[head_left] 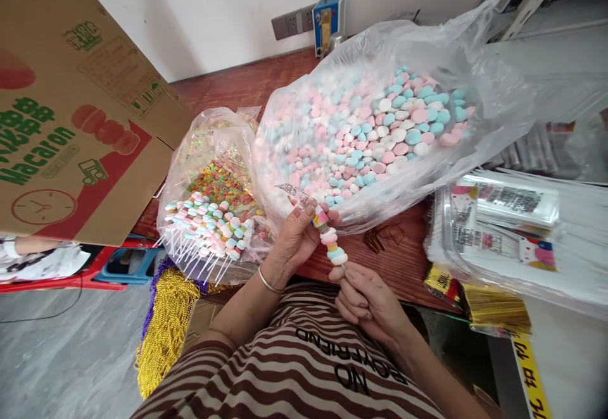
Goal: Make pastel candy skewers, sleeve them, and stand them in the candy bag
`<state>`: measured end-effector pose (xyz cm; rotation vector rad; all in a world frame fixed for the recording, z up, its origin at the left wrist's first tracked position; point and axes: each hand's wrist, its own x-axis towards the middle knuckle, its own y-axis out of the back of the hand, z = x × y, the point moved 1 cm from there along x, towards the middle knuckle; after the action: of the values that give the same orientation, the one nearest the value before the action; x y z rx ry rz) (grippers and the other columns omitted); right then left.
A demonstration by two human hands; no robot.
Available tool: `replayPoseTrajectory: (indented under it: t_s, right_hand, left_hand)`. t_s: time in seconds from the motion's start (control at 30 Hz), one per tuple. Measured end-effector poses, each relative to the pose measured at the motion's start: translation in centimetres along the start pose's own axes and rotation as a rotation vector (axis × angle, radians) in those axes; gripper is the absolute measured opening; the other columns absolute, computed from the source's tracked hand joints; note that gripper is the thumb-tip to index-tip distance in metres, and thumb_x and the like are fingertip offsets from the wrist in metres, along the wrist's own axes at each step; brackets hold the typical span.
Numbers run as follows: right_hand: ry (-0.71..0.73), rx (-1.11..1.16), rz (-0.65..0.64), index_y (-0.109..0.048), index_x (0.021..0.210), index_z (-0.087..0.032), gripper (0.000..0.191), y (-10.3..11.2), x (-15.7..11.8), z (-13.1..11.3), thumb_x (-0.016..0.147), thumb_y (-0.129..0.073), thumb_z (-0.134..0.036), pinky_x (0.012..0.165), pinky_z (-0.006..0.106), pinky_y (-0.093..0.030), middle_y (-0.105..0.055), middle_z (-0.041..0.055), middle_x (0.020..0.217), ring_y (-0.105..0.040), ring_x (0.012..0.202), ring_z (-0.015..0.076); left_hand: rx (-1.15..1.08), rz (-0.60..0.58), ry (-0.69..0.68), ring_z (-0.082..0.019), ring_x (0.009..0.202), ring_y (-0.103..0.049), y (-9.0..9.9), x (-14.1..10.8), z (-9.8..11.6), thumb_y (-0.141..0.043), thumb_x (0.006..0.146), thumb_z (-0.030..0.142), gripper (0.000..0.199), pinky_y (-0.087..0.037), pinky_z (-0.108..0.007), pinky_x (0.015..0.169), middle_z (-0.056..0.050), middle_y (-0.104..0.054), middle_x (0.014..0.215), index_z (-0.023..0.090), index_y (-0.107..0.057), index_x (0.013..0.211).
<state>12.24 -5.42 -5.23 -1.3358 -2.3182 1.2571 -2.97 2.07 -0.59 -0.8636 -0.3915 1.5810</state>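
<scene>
Between my hands is a candy skewer (335, 250) of pink, orange, blue and white pieces on a white stick. My right hand (373, 302) pinches the stick just below the lowest white piece. At the skewer's upper end, my left hand (299, 232) holds a small clear printed bag (320, 218) between thumb and fingers. Behind them lies a large clear bag (484, 83) of pink, white and blue candies (375, 131). To the left, several finished skewers (209, 223) rest on an open bag of colourful ring candies (223, 181).
A cardboard box (95, 109) stands at the left. On the right, a plastic tray (441, 229) holds packaging bags (513, 200) and white sticks. Gold twist ties (496, 308) lie at the front right, a blue device (329, 21) by the wall.
</scene>
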Motion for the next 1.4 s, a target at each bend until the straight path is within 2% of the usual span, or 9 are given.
replayPoseTrajectory:
  t_s: [0.17, 0.27, 0.53, 0.7, 0.8, 0.93, 1.07, 1.23, 1.4]
  right_hand:
    - [0.485, -0.791, 0.343, -0.079, 0.102, -0.019, 0.026, 0.7, 0.4, -1.5, 0.094, -0.063, -0.037, 0.06, 0.027, -0.047, -0.066, 0.0026, 0.068, -0.058, 0.061, 0.0152]
    - [0.629, -1.121, 0.428, -0.079, 0.105, -0.019, 0.026, 1.2, 0.2, -2.6, 0.093, -0.061, -0.033, 0.069, 0.03, -0.048, -0.074, 0.0068, 0.084, -0.065, 0.072, 0.0189]
    - [0.006, -0.342, 0.068, -0.075, 0.09, -0.014, 0.041, 2.1, -0.5, -2.1, 0.094, -0.06, -0.052, 0.042, 0.024, -0.021, -0.026, -0.0103, 0.046, -0.019, 0.041, 0.0074]
    - [0.24, -0.805, 0.253, -0.072, 0.079, -0.017, 0.035, 1.2, -0.4, -2.5, 0.094, -0.06, -0.046, 0.051, 0.024, -0.03, -0.045, -0.0037, 0.056, -0.037, 0.052, 0.0107]
    - [0.417, -0.989, 0.364, -0.073, 0.084, -0.018, 0.031, 0.6, -0.1, -2.2, 0.096, -0.057, -0.041, 0.059, 0.025, -0.037, -0.055, -0.0014, 0.065, -0.047, 0.06, 0.0125]
    - [0.341, -0.738, 0.353, -0.074, 0.094, -0.017, 0.037, 1.3, 0.6, -1.2, 0.099, -0.054, -0.048, 0.051, 0.025, -0.033, -0.045, -0.0044, 0.057, -0.04, 0.052, 0.0114]
    - [0.224, -0.43, 0.258, -0.073, 0.091, -0.016, 0.038, 1.9, 1.0, -0.8, 0.095, -0.061, -0.052, 0.046, 0.024, -0.028, -0.033, -0.0091, 0.049, -0.03, 0.044, 0.0085]
    - [0.092, -0.157, 0.112, -0.072, 0.081, -0.015, 0.034, 0.5, 1.4, -1.4, 0.088, -0.071, -0.048, 0.043, 0.023, -0.023, -0.028, -0.0116, 0.046, -0.02, 0.041, 0.0055]
    - [0.069, -0.049, 0.077, -0.072, 0.085, -0.016, 0.036, -0.3, 1.8, -1.4, 0.093, -0.062, -0.05, 0.041, 0.022, -0.024, -0.02, -0.0133, 0.047, -0.014, 0.039, 0.0054]
  left_hand:
    - [0.091, 0.013, 0.009, -0.021, 0.081, -0.075, -1.0, -0.1, -0.5, -0.094, 0.062, 0.043, 0.045, -0.06, -0.035, 0.08, -0.001, -0.073, 0.082, 0.017, -0.066, 0.086]
    - [0.168, -0.003, -0.007, -0.018, 0.079, -0.074, -0.6, 0.0, 0.0, -0.094, 0.063, 0.038, 0.047, -0.06, -0.031, 0.077, -0.001, -0.075, 0.087, 0.018, -0.067, 0.096]
    - [0.36, -0.24, 0.11, -0.02, 0.081, -0.071, 1.5, 0.4, 0.8, -0.089, 0.071, 0.037, 0.031, -0.056, -0.03, 0.074, -0.008, -0.075, 0.087, 0.015, -0.076, 0.088]
    - [0.448, -0.308, 0.195, -0.025, 0.083, -0.072, 1.2, 0.1, 0.2, -0.09, 0.068, 0.036, 0.028, -0.054, -0.033, 0.075, -0.012, -0.076, 0.089, 0.013, -0.077, 0.077]
    - [0.404, -0.28, 0.242, -0.028, 0.093, -0.074, 1.3, 0.0, -0.6, -0.09, 0.069, 0.035, 0.032, -0.055, -0.034, 0.08, -0.015, -0.077, 0.101, 0.014, -0.078, 0.091]
    - [0.243, -0.318, 0.227, -0.032, 0.116, -0.07, 1.3, -0.1, -0.9, -0.096, 0.06, 0.037, 0.067, -0.055, -0.036, 0.092, -0.016, -0.07, 0.131, 0.023, -0.071, 0.121]
    - [0.126, -0.237, 0.02, -0.031, 0.128, -0.062, 0.8, 0.2, 0.6, -0.093, 0.057, 0.055, 0.077, -0.053, -0.037, 0.1, -0.014, -0.063, 0.142, 0.025, -0.068, 0.123]
    - [0.013, -0.126, -0.048, -0.021, 0.097, -0.07, 0.2, 1.8, 2.2, -0.091, 0.057, 0.061, 0.081, -0.055, -0.035, 0.093, -0.003, -0.071, 0.098, 0.026, -0.067, 0.126]
    - [-0.05, -0.097, -0.009, -0.007, 0.057, -0.051, -0.4, 3.0, 1.4, -0.086, 0.074, 0.048, 0.042, -0.053, -0.025, 0.071, 0.007, -0.046, 0.064, 0.022, -0.071, 0.104]
